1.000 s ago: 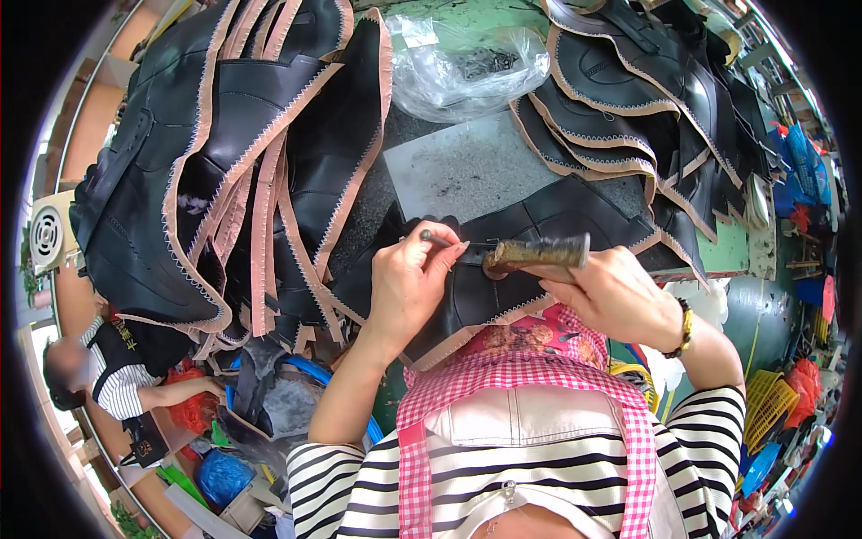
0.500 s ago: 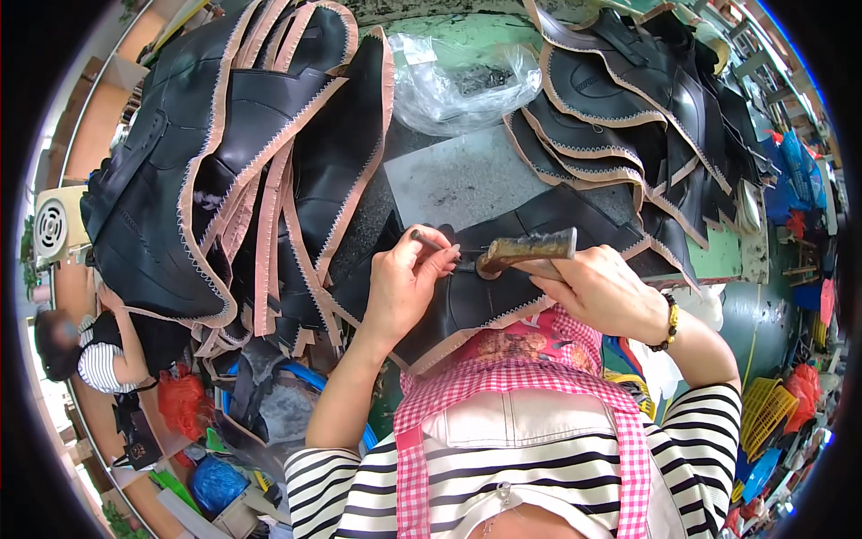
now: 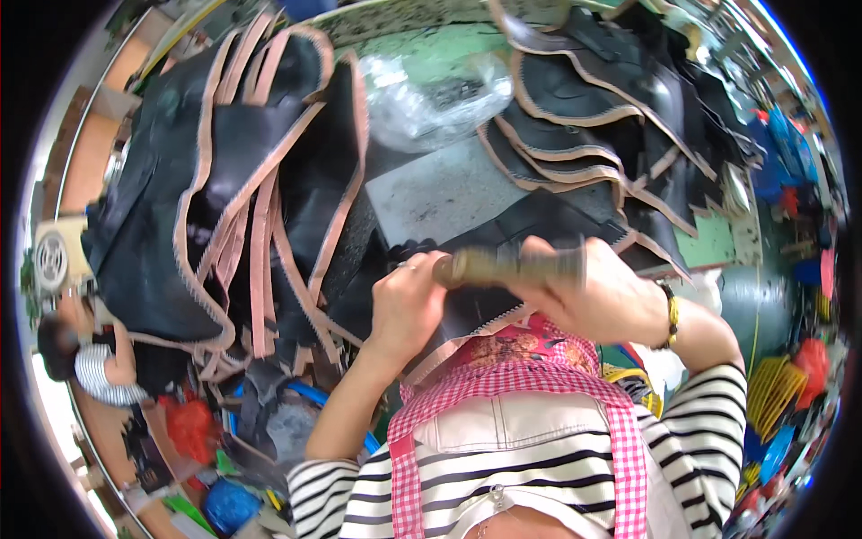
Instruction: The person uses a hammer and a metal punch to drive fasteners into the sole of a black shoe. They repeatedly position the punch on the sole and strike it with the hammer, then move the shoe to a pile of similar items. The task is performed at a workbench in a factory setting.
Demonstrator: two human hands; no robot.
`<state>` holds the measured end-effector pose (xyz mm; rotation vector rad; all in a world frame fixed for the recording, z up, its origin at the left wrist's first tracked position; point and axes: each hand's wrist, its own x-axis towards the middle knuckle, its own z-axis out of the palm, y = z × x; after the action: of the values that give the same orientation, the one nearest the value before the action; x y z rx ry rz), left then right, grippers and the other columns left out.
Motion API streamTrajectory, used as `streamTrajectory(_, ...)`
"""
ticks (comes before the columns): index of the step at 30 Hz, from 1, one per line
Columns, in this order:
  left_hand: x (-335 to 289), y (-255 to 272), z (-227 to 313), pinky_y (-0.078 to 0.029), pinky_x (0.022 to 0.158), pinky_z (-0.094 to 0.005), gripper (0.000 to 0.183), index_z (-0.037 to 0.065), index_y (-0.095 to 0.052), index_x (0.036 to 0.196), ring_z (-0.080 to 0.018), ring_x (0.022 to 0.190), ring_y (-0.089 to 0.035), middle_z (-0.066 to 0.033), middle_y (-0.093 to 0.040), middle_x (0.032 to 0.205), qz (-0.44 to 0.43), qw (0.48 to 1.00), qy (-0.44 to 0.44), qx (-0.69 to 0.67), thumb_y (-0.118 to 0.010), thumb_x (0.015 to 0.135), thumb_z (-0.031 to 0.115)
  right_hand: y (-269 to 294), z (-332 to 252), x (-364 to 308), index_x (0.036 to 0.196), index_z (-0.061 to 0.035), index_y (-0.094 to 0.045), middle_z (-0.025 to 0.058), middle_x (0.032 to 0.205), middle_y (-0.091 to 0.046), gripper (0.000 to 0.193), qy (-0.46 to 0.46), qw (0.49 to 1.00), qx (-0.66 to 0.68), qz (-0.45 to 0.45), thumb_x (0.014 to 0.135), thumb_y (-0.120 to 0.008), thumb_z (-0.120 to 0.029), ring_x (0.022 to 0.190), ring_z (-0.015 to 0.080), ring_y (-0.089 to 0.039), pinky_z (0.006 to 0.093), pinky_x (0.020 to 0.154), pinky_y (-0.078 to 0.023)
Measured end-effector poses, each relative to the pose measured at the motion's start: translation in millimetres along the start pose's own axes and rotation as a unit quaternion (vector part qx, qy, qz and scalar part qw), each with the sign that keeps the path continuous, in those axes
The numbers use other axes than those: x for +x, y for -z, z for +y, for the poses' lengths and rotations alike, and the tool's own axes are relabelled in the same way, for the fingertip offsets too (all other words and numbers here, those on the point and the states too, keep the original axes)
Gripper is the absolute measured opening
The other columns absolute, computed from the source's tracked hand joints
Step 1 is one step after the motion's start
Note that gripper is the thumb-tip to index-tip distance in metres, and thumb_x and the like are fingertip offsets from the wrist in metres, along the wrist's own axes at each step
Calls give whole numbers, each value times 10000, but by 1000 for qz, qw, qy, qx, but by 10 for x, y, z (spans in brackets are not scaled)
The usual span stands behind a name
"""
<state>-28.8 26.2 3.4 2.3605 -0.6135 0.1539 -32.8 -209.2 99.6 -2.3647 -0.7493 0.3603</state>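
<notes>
My right hand (image 3: pixel 597 292) is closed on a worn brownish hammer (image 3: pixel 494 268), blurred by motion, whose left end overlaps the fingers of my left hand (image 3: pixel 409 310). That left hand is closed in a pinch, low over the work. A thin metal rod showed in its fingers a moment earlier; now the hammer mostly hides it. Under both hands lies a black leather piece (image 3: pixel 530 218) with a pale pinkish zigzag-stitched border. Its near edge reaches my pink checked apron (image 3: pixel 503 375).
Stacks of similar black leather pieces lie at left (image 3: pixel 153 207) and right (image 3: pixel 575 85). Between them are a clear plastic bag (image 3: pixel 431 103) and a grey slab (image 3: pixel 440 193) on a green table. At far left sits another person (image 3: pixel 108 373) near a red bag (image 3: pixel 190 427).
The hammer has swung left, from beside my left hand to over its fingers. My right hand has shifted slightly left. The whole view has tilted a little.
</notes>
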Motion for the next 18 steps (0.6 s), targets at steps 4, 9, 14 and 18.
streamTrajectory(4,-13,95,-124,-539,724,-271,33,12,-583,899,-128,859,-675,-92,-701,944,-2,917,217,-335,-599,928,16,163,385,-124,873,14,-517,249,671,-574,277,-114,986,31,114,856,-677,-211,630,446,-576,459,543,-440)
streamTrajectory(9,297,465,-216,-368,1022,-453,183,54,-614,810,-360,1199,-510,-172,-527,1347,-210,971,-56,100,-759,726,126,678,1143,-132,982,2,-560,212,839,-628,312,-142,918,-148,339,783,-729,-170,769,405,-606,440,673,-475)
streamTrajectory(14,56,550,19,-389,833,-388,163,67,-646,818,-237,892,-617,-78,-669,921,-169,953,-89,235,-751,720,143,916,1733,485,1034,-3,-557,218,927,-658,454,-193,882,-225,366,733,-797,-243,851,412,-640,462,720,-502)
streamTrajectory(18,68,1236,832,-389,989,-439,152,59,-627,788,-206,746,-616,-35,-604,741,-162,958,-142,188,-742,725,135,861,2029,865,916,-23,-541,179,865,-657,490,-206,857,-275,383,742,-772,-419,791,369,-673,454,660,-534)
